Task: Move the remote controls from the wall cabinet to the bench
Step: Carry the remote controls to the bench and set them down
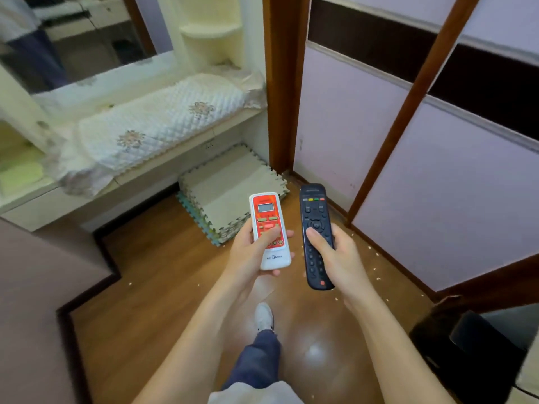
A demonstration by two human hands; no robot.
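My left hand (pixel 250 255) grips a white remote with a red face (pixel 267 217), thumb across its buttons. My right hand (pixel 338 258) grips a long black remote (pixel 315 211), thumb on its middle keys. Both remotes are held side by side at waist height over the wooden floor, pointing away from me. The bench (pixel 163 170) runs along the window at upper left, covered by a white quilted cushion (pixel 157 123). It lies ahead and to the left of both hands.
A stack of foam floor mats (pixel 224 185) sits on the floor under the bench's right end. Purple sliding wardrobe doors (pixel 437 185) with brown frames fill the right side. A dark box (pixel 466 354) stands at lower right. My leg and white shoe (pixel 264 316) are below.
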